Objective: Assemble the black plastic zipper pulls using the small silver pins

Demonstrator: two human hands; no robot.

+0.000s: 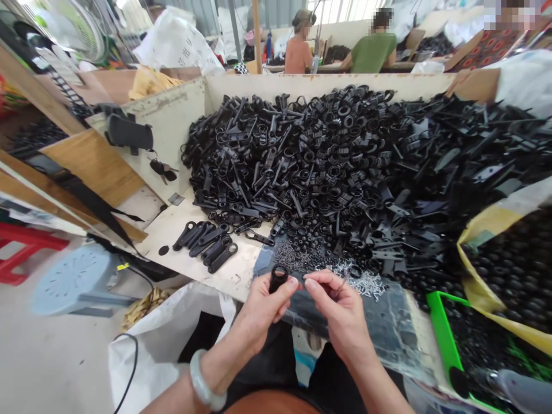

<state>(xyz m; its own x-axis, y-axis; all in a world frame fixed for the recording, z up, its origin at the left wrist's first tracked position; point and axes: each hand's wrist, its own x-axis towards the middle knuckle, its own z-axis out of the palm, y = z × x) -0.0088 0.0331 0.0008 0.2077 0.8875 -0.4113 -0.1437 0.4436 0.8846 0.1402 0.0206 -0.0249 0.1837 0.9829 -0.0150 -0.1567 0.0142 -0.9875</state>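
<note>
Black plastic dominates the view. My left hand [267,305] is closed around a black ring-ended clip [278,276], pinched between thumb and fingers and held upright just above the near edge of the bench [179,233]. My right hand [340,313] sits just beside it, thumb tips almost touching. Its thumb and forefinger are pressed together on something thin, and I cannot tell what. A pale bracelet [204,382] is on the left wrist.

Observations, bench:
- A large heap of black parts [345,167] fills the bench from the middle to the far wall and the right. It is mostly long ring-ended pieces, with flatter strips to the right.
- A scatter of small black rings [302,237] lies at the near foot of the heap, just beyond the hands.
- A small pile of metal pins [364,283] lies just right of the right hand, on a clear plastic sheet [388,328].
- A row of clips [207,244] lies side by side on bare bench, left of the hands and apart from the heap.
- A green tray [436,322] sits near right, with a yellow bag [478,287] of round black pieces next to it.

Surroundings: a bunch of keys [164,169] hangs on the left wall of the bench. A white sack [159,345] lies below the near edge. A blue stool [73,276] stands on the floor to the left. Two people [299,52] sit far off with their backs to me.
</note>
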